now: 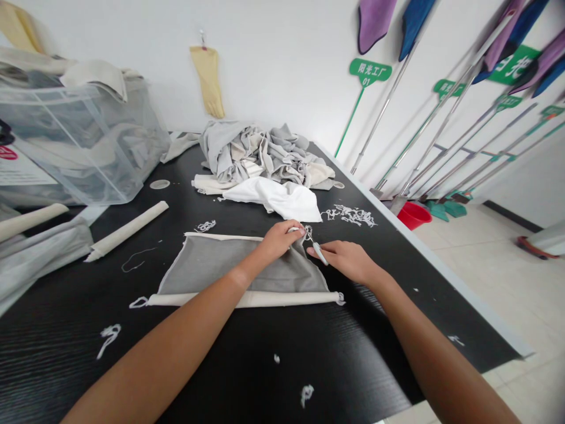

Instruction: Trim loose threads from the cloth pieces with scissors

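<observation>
A grey cloth piece with cream-white rolled hems lies on the black table. Its far right corner is raised, pinched between the fingers of my left hand. My right hand grips small scissors with a light grey handle, their metal end close to the left fingertips and the loose white threads at that corner. Whether the blades touch the threads I cannot tell. The near hem has a thread loop at its left end and a thread tuft at its right end. My left forearm covers part of the cloth.
Behind the cloth are a white cloth and a heap of grey cloths. Cut threads lie at the right. A clear plastic bin stands at the left, near a rolled cloth. Mops lean beyond the table's right edge.
</observation>
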{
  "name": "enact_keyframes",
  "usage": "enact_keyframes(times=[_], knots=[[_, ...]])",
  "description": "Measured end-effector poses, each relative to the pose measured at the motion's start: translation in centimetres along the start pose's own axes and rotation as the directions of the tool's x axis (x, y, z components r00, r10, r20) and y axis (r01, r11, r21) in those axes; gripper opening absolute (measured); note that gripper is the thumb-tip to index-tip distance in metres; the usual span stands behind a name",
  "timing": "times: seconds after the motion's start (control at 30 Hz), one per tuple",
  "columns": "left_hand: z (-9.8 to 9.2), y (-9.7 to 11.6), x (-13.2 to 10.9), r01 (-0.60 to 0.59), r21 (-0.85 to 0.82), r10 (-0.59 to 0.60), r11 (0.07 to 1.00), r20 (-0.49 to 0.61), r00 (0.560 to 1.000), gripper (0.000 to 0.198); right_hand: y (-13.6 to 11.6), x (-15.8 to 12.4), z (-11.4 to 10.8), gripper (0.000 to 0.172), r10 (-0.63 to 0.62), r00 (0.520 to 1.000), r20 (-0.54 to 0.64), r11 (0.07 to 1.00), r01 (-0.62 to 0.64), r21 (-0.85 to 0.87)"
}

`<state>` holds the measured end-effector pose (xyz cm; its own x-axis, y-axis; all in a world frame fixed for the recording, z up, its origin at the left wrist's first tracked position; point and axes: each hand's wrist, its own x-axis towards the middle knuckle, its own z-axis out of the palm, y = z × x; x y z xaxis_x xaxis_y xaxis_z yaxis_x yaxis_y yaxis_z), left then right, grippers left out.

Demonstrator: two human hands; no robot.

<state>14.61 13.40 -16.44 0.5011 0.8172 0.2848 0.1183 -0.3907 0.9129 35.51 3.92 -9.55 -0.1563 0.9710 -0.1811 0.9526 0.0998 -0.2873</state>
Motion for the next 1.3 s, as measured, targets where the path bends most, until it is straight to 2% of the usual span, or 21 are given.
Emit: enact_keyframes(times=[0.3,0.57,0.7,0.87,1.07,1.3], knots=[[-0.05,-0.15,0.01,0.025,0.032,-0.026,0.999,0.020,0.999,0.029,-0.24,-0.22,-0.09,0.063,0.002,0.992,-0.124,0.985,-0.024,-0.170],[-0.25,0.55,-0.14,0.061,0.016,-0.061,0.998,0.031,0.998,0.031,0.04,-0.21,-0.11,0.061,0.002,0.989,-0.149,0.976,-0.035,-0.216],[-0.28,0.71,-0.17,0.071,0.007,-0.071,0.997,0.034,0.997,0.034,0.28,-0.23,-0.27,0.063,-0.012,0.987,-0.160,0.981,-0.019,-0.191],[-0.11,0.54,-0.20,0.032,-0.023,-0.031,0.999,0.053,0.998,0.029,-0.21,-0.34,-0.29,0.064,-0.005,0.995,-0.101,0.993,-0.007,-0.118],[-0.02,0.50,-0.17,0.032,-0.029,-0.030,0.999,0.046,0.998,0.028,-0.21,-0.19,-0.09,0.065,-0.001,0.984,-0.179,0.998,-0.011,-0.067],[0.16,0.37,-0.05,0.026,-0.028,-0.025,0.999,0.046,0.999,0.027,-0.53,-0.18,0.09,0.065,0.006,0.997,-0.081,0.994,0.003,0.113]])
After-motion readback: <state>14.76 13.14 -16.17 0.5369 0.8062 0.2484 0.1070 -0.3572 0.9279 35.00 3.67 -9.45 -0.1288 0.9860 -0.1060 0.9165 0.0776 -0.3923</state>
